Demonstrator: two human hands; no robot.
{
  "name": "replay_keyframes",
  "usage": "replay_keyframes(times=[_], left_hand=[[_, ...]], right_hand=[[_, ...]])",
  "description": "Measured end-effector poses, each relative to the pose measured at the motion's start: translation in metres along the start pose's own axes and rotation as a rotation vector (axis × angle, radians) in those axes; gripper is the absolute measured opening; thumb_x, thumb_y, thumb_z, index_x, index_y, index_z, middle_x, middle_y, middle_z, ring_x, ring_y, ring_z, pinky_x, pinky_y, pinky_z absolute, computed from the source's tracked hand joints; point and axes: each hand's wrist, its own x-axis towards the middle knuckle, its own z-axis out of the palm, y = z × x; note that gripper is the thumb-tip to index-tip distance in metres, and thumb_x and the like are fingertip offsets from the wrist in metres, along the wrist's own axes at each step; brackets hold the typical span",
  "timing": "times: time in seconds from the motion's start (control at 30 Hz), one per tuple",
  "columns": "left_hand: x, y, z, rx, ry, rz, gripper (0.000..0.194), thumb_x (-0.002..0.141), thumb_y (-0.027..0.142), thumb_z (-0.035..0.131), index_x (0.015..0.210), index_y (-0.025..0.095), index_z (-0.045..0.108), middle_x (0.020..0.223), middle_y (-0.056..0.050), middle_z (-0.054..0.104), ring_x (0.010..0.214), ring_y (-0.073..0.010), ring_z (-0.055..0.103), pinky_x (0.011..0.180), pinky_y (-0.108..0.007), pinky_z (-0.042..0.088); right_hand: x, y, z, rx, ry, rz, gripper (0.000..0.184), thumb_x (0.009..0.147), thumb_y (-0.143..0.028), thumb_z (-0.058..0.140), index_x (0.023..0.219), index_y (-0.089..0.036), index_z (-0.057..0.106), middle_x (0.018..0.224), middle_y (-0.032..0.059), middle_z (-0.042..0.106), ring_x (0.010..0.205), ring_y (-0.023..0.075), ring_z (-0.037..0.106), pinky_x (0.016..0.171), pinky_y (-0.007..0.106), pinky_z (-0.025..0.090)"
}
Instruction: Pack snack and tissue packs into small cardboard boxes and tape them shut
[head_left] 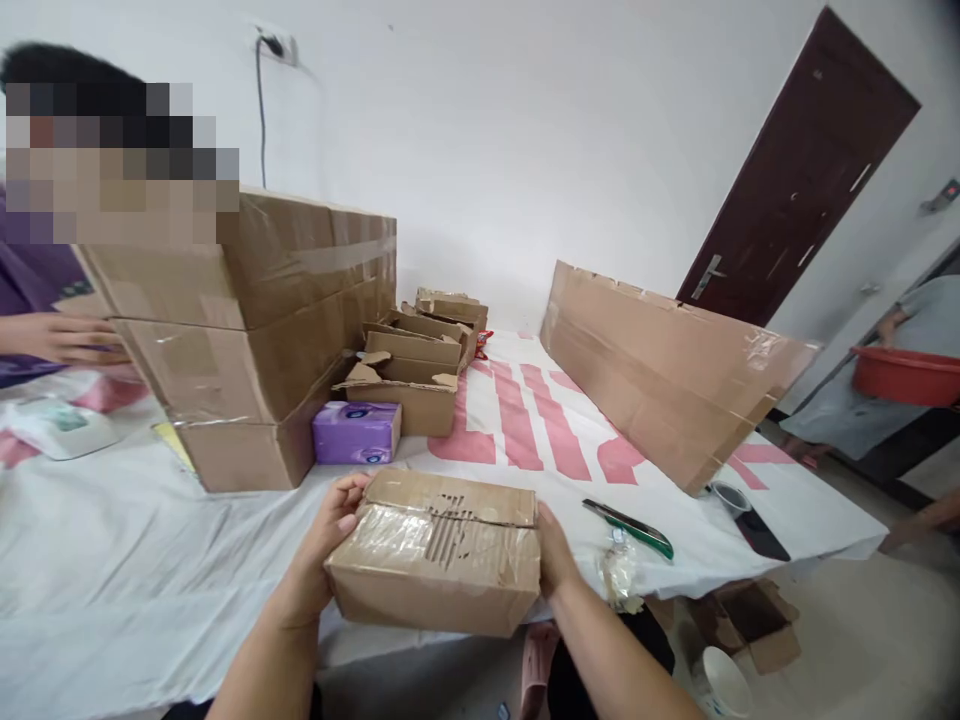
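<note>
Between my two hands is a taped cardboard box [435, 590], at the near edge of the cloth-covered table. My left hand [322, 545] grips its left side, fingers bent over the far corner. Against the right side presses my right hand [556, 555], its fingers mostly hidden behind the box. Clear tape shines on the box's top, which also carries dark printed marks and a seam. Just beyond it sits a purple tissue pack [358, 433]. A green utility knife [628, 527] lies to the right, near a crumpled piece of clear tape [616, 570].
Stacked cardboard boxes [277, 340] stand at left, beside another person in purple. Open cardboard boxes [409, 375] line up behind the tissue pack. A large cardboard panel [667, 375] stands at right, near a tape roll [730, 497] and a dark phone [763, 536]. Another person holds a red basin [907, 376].
</note>
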Motion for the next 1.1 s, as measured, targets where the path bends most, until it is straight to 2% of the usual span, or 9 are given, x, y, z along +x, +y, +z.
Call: replay_keyframes(times=[0.17, 0.3, 0.4, 0.5, 0.63, 0.83, 0.9, 0.97, 1.1], left_hand=[[0.005, -0.005, -0.007, 0.019, -0.031, 0.057, 0.05, 0.056, 0.05, 0.076, 0.095, 0.022, 0.065, 0.113, -0.007, 0.065, 0.11, -0.0321, 0.057, 0.082, -0.032, 0.048], [0.006, -0.014, -0.008, 0.088, -0.086, 0.106, 0.05, 0.063, 0.054, 0.07, 0.1, 0.02, 0.068, 0.126, -0.009, 0.06, 0.123, -0.0368, 0.047, 0.096, -0.04, 0.041], [0.001, -0.021, 0.001, 0.118, -0.128, 0.113, 0.048, 0.071, 0.053, 0.064, 0.107, 0.02, 0.067, 0.135, -0.01, 0.054, 0.131, -0.0378, 0.04, 0.106, -0.044, 0.032], [-0.003, -0.026, 0.012, 0.093, -0.177, 0.114, 0.047, 0.076, 0.05, 0.061, 0.112, 0.02, 0.065, 0.139, -0.01, 0.052, 0.134, -0.0376, 0.036, 0.11, -0.046, 0.027], [-0.004, -0.027, 0.017, 0.076, -0.218, 0.143, 0.04, 0.079, 0.047, 0.059, 0.11, 0.021, 0.065, 0.14, -0.009, 0.051, 0.134, -0.0353, 0.037, 0.11, -0.044, 0.028], [-0.006, -0.019, 0.021, 0.043, -0.218, 0.154, 0.037, 0.078, 0.045, 0.061, 0.104, 0.02, 0.067, 0.131, -0.009, 0.058, 0.126, -0.0344, 0.046, 0.105, -0.041, 0.033], [-0.008, -0.016, 0.023, 0.033, -0.213, 0.149, 0.037, 0.077, 0.045, 0.061, 0.103, 0.019, 0.067, 0.13, -0.01, 0.058, 0.125, -0.0346, 0.046, 0.104, -0.041, 0.035], [-0.009, -0.014, 0.025, 0.024, -0.215, 0.138, 0.038, 0.077, 0.045, 0.061, 0.103, 0.019, 0.066, 0.13, -0.01, 0.057, 0.124, -0.0348, 0.046, 0.102, -0.042, 0.036], [-0.008, -0.014, 0.025, 0.013, -0.234, 0.152, 0.037, 0.076, 0.045, 0.061, 0.102, 0.019, 0.066, 0.125, -0.009, 0.057, 0.122, -0.0339, 0.046, 0.102, -0.041, 0.034]], right_hand=[[0.025, -0.045, -0.1, -0.511, 0.079, -0.109, 0.032, 0.069, -0.046, 0.065, 0.091, -0.023, 0.067, 0.104, 0.0041, 0.068, 0.104, 0.0243, 0.059, 0.097, 0.039, 0.041], [0.031, -0.045, -0.178, -0.861, 0.117, -0.028, 0.023, 0.059, -0.024, 0.068, 0.082, -0.024, 0.07, 0.098, 0.0048, 0.071, 0.1, 0.0259, 0.061, 0.095, 0.039, 0.042], [0.027, -0.025, -0.212, -1.025, 0.107, 0.06, 0.03, 0.053, -0.013, 0.065, 0.08, -0.024, 0.071, 0.088, 0.002, 0.073, 0.089, 0.0238, 0.066, 0.087, 0.035, 0.046], [0.024, -0.008, -0.225, -1.1, 0.093, 0.056, 0.039, 0.055, -0.014, 0.062, 0.092, -0.022, 0.07, 0.094, 0.0036, 0.073, 0.09, 0.0222, 0.067, 0.086, 0.032, 0.047], [0.03, -0.015, -0.225, -1.161, 0.104, -0.028, 0.041, 0.059, -0.022, 0.062, 0.099, -0.017, 0.068, 0.096, 0.0089, 0.072, 0.089, 0.0251, 0.067, 0.083, 0.035, 0.05], [0.057, -0.062, -0.202, -1.196, 0.125, -0.247, 0.044, 0.072, -0.034, 0.055, 0.11, -0.015, 0.064, 0.106, 0.0127, 0.067, 0.102, 0.0283, 0.062, 0.092, 0.042, 0.046], [0.059, -0.082, -0.18, -1.192, 0.12, -0.324, 0.044, 0.073, -0.034, 0.056, 0.112, -0.016, 0.062, 0.105, 0.0117, 0.066, 0.1, 0.0276, 0.062, 0.09, 0.043, 0.048], [0.05, -0.105, -0.148, -1.181, 0.077, -0.499, 0.042, 0.075, -0.033, 0.057, 0.115, -0.02, 0.06, 0.106, 0.0093, 0.066, 0.097, 0.0254, 0.063, 0.088, 0.041, 0.05], [0.008, -0.151, -0.065, -1.226, -0.225, -0.992, 0.038, 0.086, -0.023, 0.052, 0.125, -0.024, 0.055, 0.113, 0.0073, 0.064, 0.101, 0.0208, 0.062, 0.086, 0.034, 0.051]])
